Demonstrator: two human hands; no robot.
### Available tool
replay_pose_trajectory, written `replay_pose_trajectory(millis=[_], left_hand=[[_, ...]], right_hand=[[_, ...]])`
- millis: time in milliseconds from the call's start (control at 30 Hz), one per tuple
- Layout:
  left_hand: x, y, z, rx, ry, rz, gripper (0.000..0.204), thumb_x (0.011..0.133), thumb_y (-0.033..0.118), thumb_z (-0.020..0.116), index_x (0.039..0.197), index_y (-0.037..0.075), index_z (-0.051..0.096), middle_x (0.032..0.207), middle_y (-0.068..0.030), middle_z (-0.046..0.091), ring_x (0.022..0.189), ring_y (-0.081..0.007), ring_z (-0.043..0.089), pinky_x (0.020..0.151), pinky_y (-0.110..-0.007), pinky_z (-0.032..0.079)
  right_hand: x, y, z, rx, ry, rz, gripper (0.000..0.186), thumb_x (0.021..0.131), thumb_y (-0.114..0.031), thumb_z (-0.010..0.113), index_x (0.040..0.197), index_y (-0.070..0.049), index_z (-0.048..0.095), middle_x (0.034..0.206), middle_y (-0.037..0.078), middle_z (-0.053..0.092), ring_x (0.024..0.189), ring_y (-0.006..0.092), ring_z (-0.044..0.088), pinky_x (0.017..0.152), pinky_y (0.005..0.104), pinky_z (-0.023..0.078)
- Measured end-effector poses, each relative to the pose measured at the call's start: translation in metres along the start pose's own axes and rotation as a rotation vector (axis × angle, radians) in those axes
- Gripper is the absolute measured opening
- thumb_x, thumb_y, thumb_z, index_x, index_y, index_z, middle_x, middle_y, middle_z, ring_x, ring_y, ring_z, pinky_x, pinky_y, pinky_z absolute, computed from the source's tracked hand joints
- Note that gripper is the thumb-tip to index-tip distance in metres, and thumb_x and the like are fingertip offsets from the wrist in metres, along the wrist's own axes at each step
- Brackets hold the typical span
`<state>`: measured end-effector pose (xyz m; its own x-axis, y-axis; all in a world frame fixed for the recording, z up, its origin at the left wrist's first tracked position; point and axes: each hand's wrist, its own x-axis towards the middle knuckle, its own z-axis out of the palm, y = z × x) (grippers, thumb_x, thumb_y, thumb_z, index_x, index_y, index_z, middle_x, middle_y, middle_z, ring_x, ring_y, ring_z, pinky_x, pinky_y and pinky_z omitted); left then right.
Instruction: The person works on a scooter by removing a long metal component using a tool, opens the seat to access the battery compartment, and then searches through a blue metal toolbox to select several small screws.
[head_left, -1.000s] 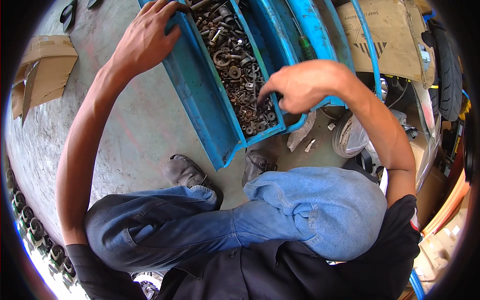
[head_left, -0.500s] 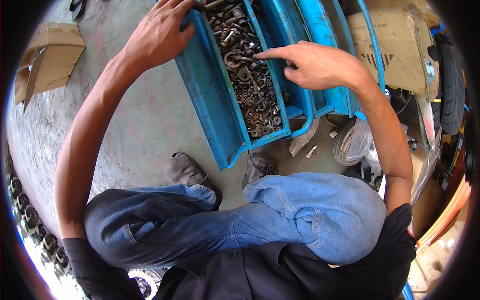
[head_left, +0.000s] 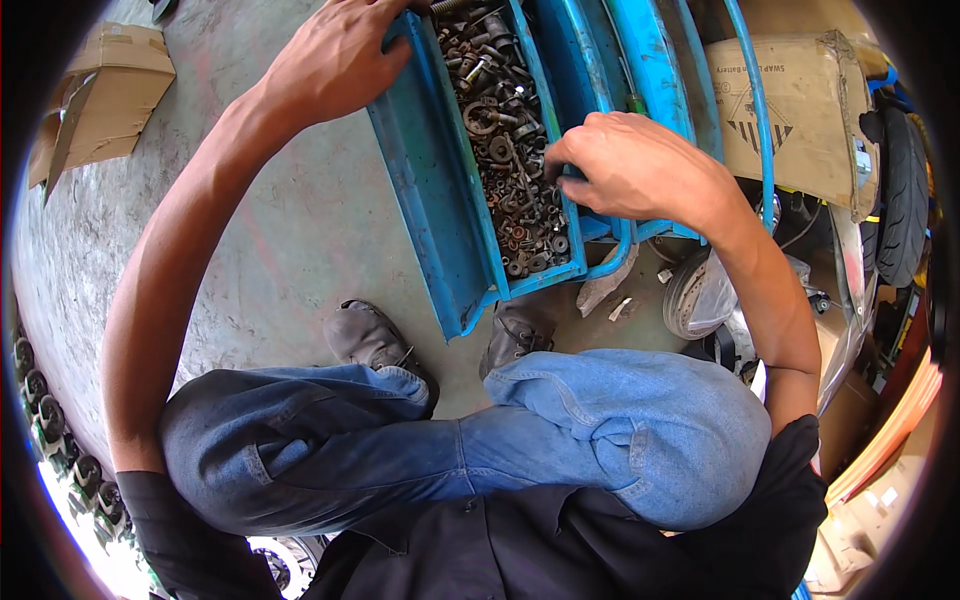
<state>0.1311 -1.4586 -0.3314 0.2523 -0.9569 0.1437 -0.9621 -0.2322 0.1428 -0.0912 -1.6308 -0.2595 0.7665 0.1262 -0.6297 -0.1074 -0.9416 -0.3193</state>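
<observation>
A blue metal toolbox [head_left: 425, 215] stands beyond my feet with its long trays spread out. One tray holds a heap of bolts, nuts and washers [head_left: 515, 200], smaller pieces at its near end. My left hand [head_left: 345, 65] grips the toolbox edge at the far left, thumb beside the tray wall; some of its fingertips are cut off by the picture's top. Over the filled tray's right wall is my right hand [head_left: 640, 170]. Its index finger and thumb are bent, slightly apart, beside the small parts, and nothing shows between them. Its other fingers are mostly hidden.
A screwdriver with a green handle [head_left: 635, 102] lies in a right-hand tray. Cardboard boxes stand at the left [head_left: 115, 95] and right [head_left: 800, 110]. A tyre [head_left: 903, 190] and a round metal disc [head_left: 688, 295] are at the right. My shoes [head_left: 370, 335] are close to the toolbox.
My right hand has drawn back toward me and right; its pointing index finger is now bent. My left hand keeps to the toolbox edge. The whole view has shifted slightly.
</observation>
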Motion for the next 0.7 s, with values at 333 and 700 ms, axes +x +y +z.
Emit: replay_pose_trajectory(millis=[333,700], left_hand=[[0.001,-0.002,0.002,0.012,0.013,0.018,0.038,0.094,0.019,0.047,0.131,0.012,0.054,0.126,-0.0123,0.056,0.125,-0.0294,0.051,0.108,-0.041,0.043],[0.0,-0.001,0.002,0.026,-0.012,-0.021,0.039,0.095,0.021,0.046,0.132,0.013,0.053,0.131,-0.011,0.054,0.129,-0.0286,0.049,0.111,-0.042,0.041]], right_hand=[[0.001,-0.007,0.023,0.011,0.039,-0.099,0.019,0.076,-0.01,0.059,0.083,0.005,0.067,0.081,0.028,0.065,0.085,0.0429,0.065,0.077,0.0486,0.052],[0.001,-0.002,0.015,0.158,-0.091,-0.101,0.041,0.079,-0.01,0.051,0.117,-0.005,0.067,0.1,0.024,0.069,0.1,0.0398,0.064,0.09,0.0472,0.051]])
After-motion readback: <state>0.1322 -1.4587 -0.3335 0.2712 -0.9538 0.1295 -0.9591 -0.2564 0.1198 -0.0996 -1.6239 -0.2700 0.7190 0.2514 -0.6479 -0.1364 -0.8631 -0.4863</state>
